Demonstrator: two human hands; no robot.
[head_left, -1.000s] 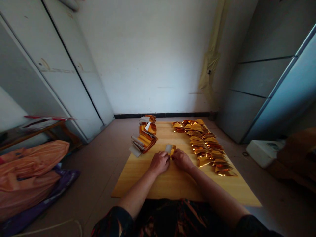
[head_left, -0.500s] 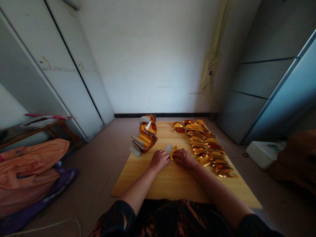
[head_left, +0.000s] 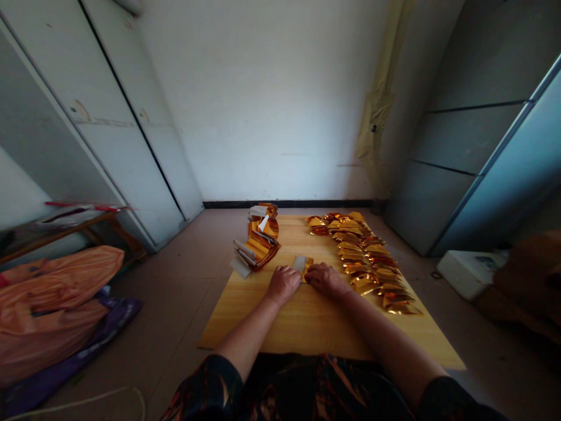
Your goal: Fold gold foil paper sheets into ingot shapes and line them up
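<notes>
Apparently, foil [head_left: 308, 265] bridges left grip [head_left: 284, 285] and right grip [head_left: 326, 279].

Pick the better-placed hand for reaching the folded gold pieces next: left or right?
Right, most likely. The right hand is on the same side as the folded gold pieces, close to them; the left hand is farther off, across the small sheet.

Pale wall [head_left: 263, 117], black baseboard [head_left: 289, 204]; floor [head_left: 188, 298] tiled. Grey cabinet [head_left: 131, 140] left, blue-grey tall unit [head_left: 456, 140] right. Light dim, uneven.
</notes>
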